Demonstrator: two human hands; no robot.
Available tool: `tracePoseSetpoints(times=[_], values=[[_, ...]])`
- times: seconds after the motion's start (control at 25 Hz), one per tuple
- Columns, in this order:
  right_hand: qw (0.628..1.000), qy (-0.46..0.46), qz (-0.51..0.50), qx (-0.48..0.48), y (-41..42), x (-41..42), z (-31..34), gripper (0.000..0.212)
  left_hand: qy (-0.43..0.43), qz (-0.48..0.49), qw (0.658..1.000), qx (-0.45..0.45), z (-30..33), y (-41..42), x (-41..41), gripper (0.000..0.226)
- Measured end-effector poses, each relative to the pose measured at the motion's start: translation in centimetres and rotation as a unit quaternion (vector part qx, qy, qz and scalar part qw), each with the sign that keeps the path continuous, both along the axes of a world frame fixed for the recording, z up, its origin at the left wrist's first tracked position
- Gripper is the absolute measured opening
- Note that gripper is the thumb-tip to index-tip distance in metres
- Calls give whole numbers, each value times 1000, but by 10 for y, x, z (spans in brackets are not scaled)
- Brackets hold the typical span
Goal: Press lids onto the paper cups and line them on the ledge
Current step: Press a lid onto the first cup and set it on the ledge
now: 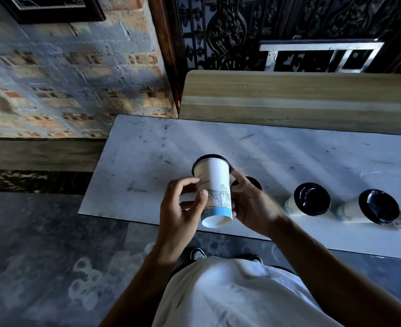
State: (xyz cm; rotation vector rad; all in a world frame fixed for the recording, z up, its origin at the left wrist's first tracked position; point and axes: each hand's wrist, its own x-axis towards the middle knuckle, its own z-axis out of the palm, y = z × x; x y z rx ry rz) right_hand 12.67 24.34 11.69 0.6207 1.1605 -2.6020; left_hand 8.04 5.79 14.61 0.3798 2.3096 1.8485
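I have the paper cup (215, 185) tipped lid-away above the counter (147, 147), left hand (180, 208) and right hand (251, 204) both curled around its sides, probably to check the black lid (209, 158) sits tight. Two lidded cups (311, 199) stand lined up to the right, so this one likely goes beside them.

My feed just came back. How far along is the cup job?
Done: two lidded cups stand side by side on the white ledge. In hand: the left hand and right hand grip a third cup, tipped with its base toward the camera and a black lid on its far end. Left: setting it in line. A dark round shape behind the right hand is unclear.
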Motion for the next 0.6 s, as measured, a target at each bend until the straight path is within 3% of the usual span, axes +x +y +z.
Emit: tracePoseSetpoints(times=[0.28, 0.6], values=[[1000, -7, -16, -13, 0, -3, 3, 76, 13, -4, 999, -35, -1, -3, -5, 30], [1000, -7, -22, -15, 2, -4, 0, 68, -6, 36, 999, -25, -1, 2, -5, 37]])
